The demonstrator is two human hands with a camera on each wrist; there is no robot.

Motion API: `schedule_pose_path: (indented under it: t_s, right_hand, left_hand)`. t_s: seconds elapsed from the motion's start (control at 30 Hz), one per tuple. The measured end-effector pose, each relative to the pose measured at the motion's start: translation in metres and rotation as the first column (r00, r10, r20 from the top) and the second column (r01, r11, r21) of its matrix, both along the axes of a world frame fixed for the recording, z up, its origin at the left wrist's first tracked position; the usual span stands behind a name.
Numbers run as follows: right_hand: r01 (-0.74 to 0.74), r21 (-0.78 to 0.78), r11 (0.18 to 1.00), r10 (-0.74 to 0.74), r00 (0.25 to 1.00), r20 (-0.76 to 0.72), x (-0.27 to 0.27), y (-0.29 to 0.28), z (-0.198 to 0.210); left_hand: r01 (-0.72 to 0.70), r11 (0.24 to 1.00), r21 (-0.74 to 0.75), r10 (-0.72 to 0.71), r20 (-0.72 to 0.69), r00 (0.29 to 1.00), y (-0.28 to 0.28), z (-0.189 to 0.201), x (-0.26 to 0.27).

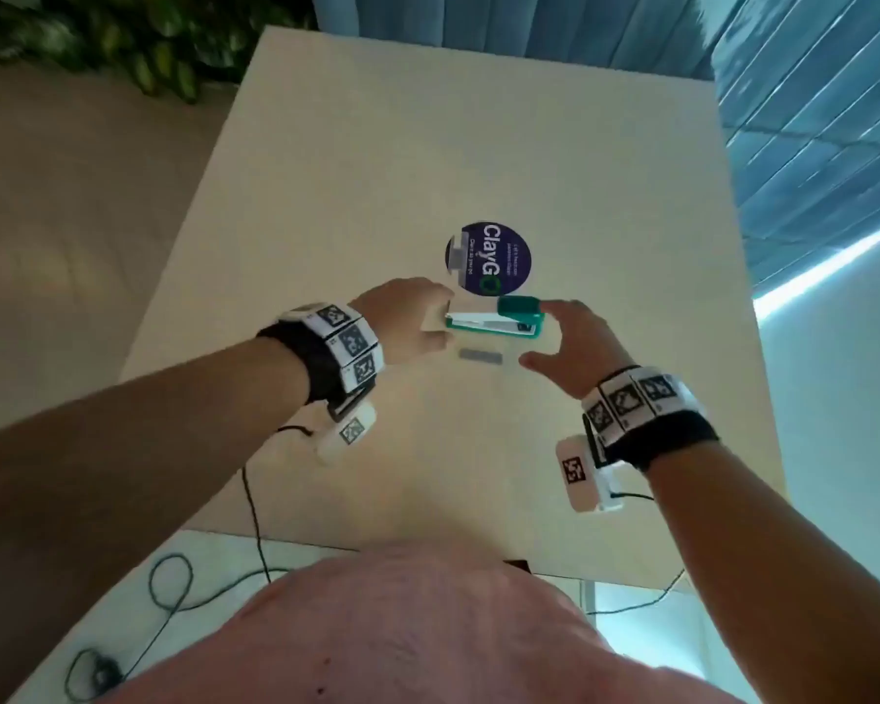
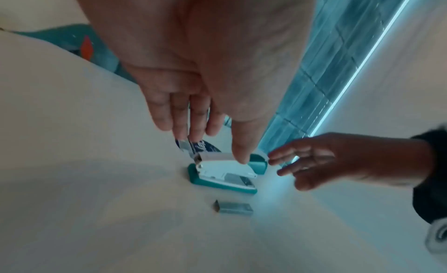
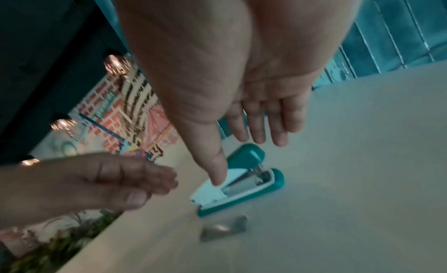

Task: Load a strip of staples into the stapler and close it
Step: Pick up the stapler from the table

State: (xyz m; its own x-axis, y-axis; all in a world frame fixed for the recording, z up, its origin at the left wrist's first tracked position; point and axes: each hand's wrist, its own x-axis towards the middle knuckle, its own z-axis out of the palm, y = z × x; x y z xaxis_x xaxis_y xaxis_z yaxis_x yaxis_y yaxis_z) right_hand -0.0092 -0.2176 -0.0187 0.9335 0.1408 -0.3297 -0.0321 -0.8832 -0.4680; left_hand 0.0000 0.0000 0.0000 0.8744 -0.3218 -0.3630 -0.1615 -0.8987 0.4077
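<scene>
A teal and white stapler point(image 1: 494, 325) lies on the pale table point(image 1: 428, 144), its teal top cover point(image 1: 522, 307) swung up at the right end and the white magazine point(image 2: 225, 167) exposed. A grey strip of staples point(image 1: 480, 356) lies loose just in front of it, also visible as the strip of staples point(image 2: 233, 208) and, blurred, the strip point(image 3: 223, 228). My left hand point(image 1: 438, 322) hovers at the stapler's left end with straight fingers and holds nothing; its thumb point(image 2: 239, 156) points down over the magazine. My right hand point(image 1: 534, 337) spreads over the right end, fingers near the cover, thumb point(image 3: 217, 173) over the magazine.
A round dark blue sticker point(image 1: 489, 259) lies on the table just behind the stapler. The table's right edge point(image 1: 753, 348) is close to my right wrist. Cables point(image 1: 255, 525) hang off the near edge. Foliage point(image 1: 148, 38) stands at the far left.
</scene>
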Motion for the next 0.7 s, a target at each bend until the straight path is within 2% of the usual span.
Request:
schedule_pose_path:
  t_s: [0.17, 0.3, 0.43, 0.57, 0.7]
  right_hand:
    - [0.130, 0.121, 0.984, -0.140, 0.987, 0.082, 0.028, 0.005, -0.020]
    - [0.153, 0.185, 0.971, -0.181, 0.973, 0.146, 0.040, 0.004, -0.031]
    - [0.180, 0.261, 0.949, -0.217, 0.968, 0.124, 0.049, 0.003, -0.040]
    - [0.182, 0.230, 0.956, -0.202, 0.977, 0.070, 0.055, 0.005, -0.047]
    - [0.175, 0.231, 0.957, -0.199, 0.976, 0.089, 0.058, 0.003, -0.056]
  left_hand:
    - [0.104, 0.994, -0.023, -0.104, 0.031, 0.994, -0.034, -0.012, 0.023]
    - [0.099, 0.995, -0.014, -0.098, 0.075, 0.992, -0.042, -0.024, 0.035]
    - [0.103, 0.994, -0.041, -0.100, 0.086, 0.991, -0.043, -0.032, 0.044]
    - [0.154, 0.988, 0.007, -0.155, 0.058, 0.986, -0.042, -0.034, 0.050]
    - [0.161, 0.987, 0.027, -0.163, 0.053, 0.985, -0.042, -0.034, 0.054]
